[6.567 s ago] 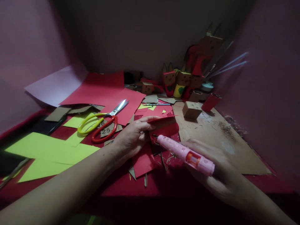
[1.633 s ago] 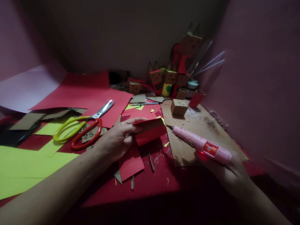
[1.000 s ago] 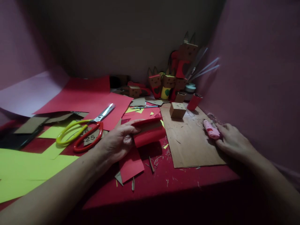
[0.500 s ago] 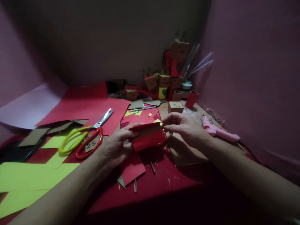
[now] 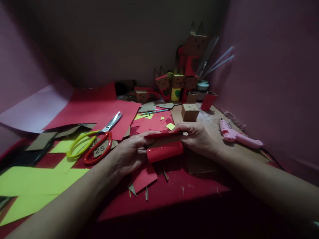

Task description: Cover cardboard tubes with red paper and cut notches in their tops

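Note:
Between my two hands is a cardboard tube partly wrapped in red paper [image 5: 164, 152], with a brown strip showing under the paper's raised upper edge. My left hand [image 5: 132, 151] grips its left end, fingers along the top edge. At the right end my right hand [image 5: 199, 137] pinches the paper's edge between thumb and fingers. Under my left hand, a red paper piece [image 5: 144, 177] lies on the table. Just behind my right hand sits a small cardboard box with a drawn face [image 5: 190, 112].
Scissors [image 5: 99, 141] with yellow and red handles lie at left among yellow sheets [image 5: 37, 181]. A pink glue gun [image 5: 238, 135] rests at right. Cardboard figures [image 5: 175, 86], a red tube [image 5: 208, 101] and a pencil [image 5: 154, 112] are at the back. Red paper scraps [image 5: 153, 123] lie mid-table.
My right hand has closed in on the tube's right end and now holds the paper's edge there. The tube has turned slightly. The whole view has shifted a little.

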Motion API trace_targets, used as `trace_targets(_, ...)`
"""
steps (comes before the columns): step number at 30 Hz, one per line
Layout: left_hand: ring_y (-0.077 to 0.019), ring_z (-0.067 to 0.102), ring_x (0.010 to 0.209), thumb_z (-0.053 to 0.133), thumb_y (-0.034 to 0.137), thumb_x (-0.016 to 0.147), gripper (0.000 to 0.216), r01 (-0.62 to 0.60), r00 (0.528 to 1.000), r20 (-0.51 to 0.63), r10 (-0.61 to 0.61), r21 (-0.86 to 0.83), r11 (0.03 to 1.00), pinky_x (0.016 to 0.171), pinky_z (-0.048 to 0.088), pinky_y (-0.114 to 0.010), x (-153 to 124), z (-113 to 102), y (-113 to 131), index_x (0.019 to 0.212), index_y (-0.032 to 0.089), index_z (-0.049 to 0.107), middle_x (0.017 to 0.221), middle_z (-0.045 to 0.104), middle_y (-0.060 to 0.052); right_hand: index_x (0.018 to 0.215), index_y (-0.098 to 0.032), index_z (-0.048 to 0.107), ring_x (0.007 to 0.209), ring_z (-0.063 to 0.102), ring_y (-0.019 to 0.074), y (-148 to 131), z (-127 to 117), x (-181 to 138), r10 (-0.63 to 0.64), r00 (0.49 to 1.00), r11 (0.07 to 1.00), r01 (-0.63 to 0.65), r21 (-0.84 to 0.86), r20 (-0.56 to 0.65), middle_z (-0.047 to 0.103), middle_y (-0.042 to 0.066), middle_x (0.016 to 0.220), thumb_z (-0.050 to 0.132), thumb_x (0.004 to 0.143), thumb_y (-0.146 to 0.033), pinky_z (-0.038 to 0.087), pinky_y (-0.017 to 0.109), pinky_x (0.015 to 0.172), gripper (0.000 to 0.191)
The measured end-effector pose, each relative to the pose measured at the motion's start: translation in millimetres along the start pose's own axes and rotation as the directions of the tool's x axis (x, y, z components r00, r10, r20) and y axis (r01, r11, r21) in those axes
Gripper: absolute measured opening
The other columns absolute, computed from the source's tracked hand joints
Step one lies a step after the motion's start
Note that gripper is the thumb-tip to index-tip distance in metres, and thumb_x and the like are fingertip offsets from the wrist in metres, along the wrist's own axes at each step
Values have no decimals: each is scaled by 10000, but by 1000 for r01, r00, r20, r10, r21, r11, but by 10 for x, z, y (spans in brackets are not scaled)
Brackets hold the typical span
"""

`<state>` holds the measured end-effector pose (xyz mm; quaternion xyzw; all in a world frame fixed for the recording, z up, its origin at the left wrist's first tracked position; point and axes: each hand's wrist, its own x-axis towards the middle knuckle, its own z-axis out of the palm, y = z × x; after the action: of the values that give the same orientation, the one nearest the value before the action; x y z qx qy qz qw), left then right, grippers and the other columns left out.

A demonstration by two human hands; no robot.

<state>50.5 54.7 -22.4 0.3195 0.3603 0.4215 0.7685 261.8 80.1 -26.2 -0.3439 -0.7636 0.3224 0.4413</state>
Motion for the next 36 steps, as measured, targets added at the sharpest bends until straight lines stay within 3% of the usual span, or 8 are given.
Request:
trace_targets(4, -260, 697, 851, 596, 73, 763, 230, -32, 999, 12, 32, 35, 999, 775, 557, -326, -12, 17, 15, 942, 80, 741, 912, 741, -157, 772, -228, 738, 719, 646, 151, 6, 11, -23, -49, 999, 998, 49, 27, -20, 705, -22, 746, 631, 729, -109, 510, 263, 672, 166)
trace_targets(8, -268, 694, 902, 646, 84, 760, 240, -94, 995, 44, 91, 75, 993, 815, 543, -336, -11, 18, 12, 974, 99, 754, 943, 750, -156, 766, -225, 740, 708, 642, 146, -21, 28, -30, 23, 999, 997, -20, 75, -37, 708, -19, 742, 636, 711, -85, 512, 267, 671, 183)
trace_targets(13, -226, 704, 806, 609, 85, 792, 212, -104, 990, 101, 96, 77, 992, 756, 549, -291, 3, -8, 2, 929, 107, 770, 914, 759, -142, 808, -231, 759, 661, 626, 125, -21, 65, -34, 81, 997, 976, -80, 202, 4, 712, -18, 750, 658, 705, -86, 502, 249, 613, 204)
trace_targets(20, -270, 688, 884, 546, 116, 802, 292, -60, 990, 133, 53, 48, 997, 728, 552, -300, -72, 71, 66, 1001, 91, 758, 948, 749, -153, 797, -274, 790, 765, 668, 144, -16, 36, -22, 187, 980, 906, -201, 374, 73, 747, -5, 833, 687, 665, -92, 547, 296, 729, 247)
trace_targets(26, -280, 679, 919, 588, 112, 767, 332, -52, 991, 127, 48, 28, 998, 792, 561, -379, -89, 42, 106, 1069, 135, 724, 1005, 729, -156, 810, -271, 796, 773, 647, 138, -55, -2, -16, 275, 960, 877, -269, 399, 43, 721, 7, 876, 658, 626, -89, 537, 254, 653, 293)
trace_targets(36, -238, 685, 916, 627, 43, 713, 358, -60, 994, 98, 54, 62, 996, 794, 560, -306, -77, 28, 97, 1035, 175, 711, 959, 725, -112, 854, -289, 792, 821, 654, 138, -1, -28, -47, 209, 977, 911, -209, 356, 41, 700, 11, 918, 690, 670, -89, 527, 244, 670, 289)
